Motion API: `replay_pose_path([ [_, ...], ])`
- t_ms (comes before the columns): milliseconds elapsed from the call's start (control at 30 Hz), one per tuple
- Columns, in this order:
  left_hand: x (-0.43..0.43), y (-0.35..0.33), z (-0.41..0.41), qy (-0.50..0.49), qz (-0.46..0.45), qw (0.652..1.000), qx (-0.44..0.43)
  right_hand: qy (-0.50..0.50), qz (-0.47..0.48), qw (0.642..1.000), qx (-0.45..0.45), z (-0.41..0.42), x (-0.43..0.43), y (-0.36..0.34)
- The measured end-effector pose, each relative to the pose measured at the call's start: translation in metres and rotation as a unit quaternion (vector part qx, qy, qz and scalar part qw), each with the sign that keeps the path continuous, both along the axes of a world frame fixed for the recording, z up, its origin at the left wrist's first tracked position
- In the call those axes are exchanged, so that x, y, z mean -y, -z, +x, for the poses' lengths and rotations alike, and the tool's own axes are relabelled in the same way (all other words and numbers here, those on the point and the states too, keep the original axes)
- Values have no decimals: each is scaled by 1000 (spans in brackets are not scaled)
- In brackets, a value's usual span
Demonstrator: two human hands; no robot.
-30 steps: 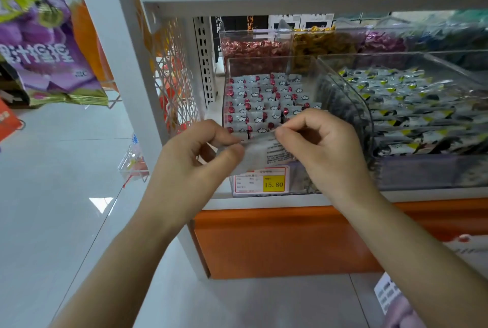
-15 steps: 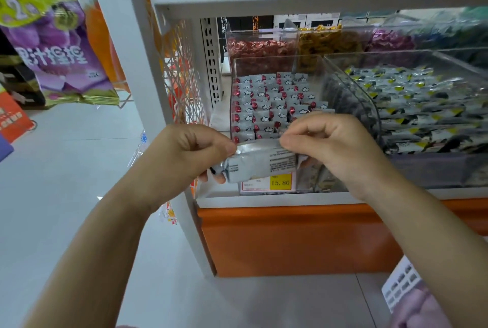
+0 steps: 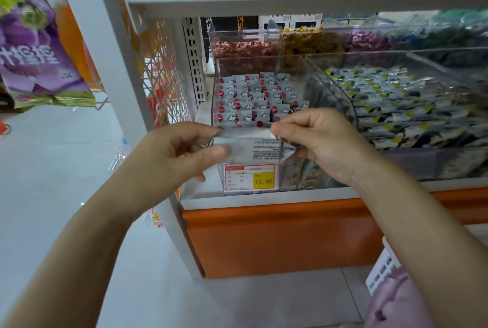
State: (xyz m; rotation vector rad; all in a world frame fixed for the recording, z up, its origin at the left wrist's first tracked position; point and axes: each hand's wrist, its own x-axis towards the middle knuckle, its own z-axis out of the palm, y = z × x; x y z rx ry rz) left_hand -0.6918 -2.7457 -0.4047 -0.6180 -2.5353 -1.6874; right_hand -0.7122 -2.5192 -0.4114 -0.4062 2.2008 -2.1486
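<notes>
At centre frame the left hand (image 3: 179, 153) pinches the left end of a small silvery-white foil packet with black print (image 3: 253, 147), and the right hand (image 3: 322, 143) pinches its upper right corner. The packet sits level in front of a clear plastic bin (image 3: 291, 177) of grey-and-red wrapped sweets, above a red-and-yellow price label (image 3: 249, 178).

**White shelf, clear bins in rows**

The white shelf (image 3: 264, 202) sits on an orange base (image 3: 277, 238). At its front left stands a clear bin (image 3: 258, 58) of grey-and-red sweets (image 3: 253, 100), with a price tag (image 3: 249, 177) on its front. Just beside it on the right is a wider bin (image 3: 335, 92) of grey-and-yellow packets (image 3: 390, 100). Behind them stand bins of red-brown sweets (image 3: 245, 50), gold sweets (image 3: 303, 40) and purple sweets (image 3: 369, 40).
</notes>
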Motion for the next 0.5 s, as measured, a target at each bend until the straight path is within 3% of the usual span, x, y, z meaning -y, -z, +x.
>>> replay_pose_path([
  [133, -6, 5, -4, -68, 11, 996, -55, -24, -90, 996, -15, 2, 3, 0],
  [267, -14, 9, -5, -131, -12, 984, -121, 59, 2, 990, -127, 6, 13, 0],
  [400, -16, 13, -10, -159, -110, 966, -174, 113, 0, 981, -158, 3, 15, -8],
  [500, -11, 17, -23, -167, -147, 961, -167, 153, 113, 958, -213, 0, 11, -16],
])
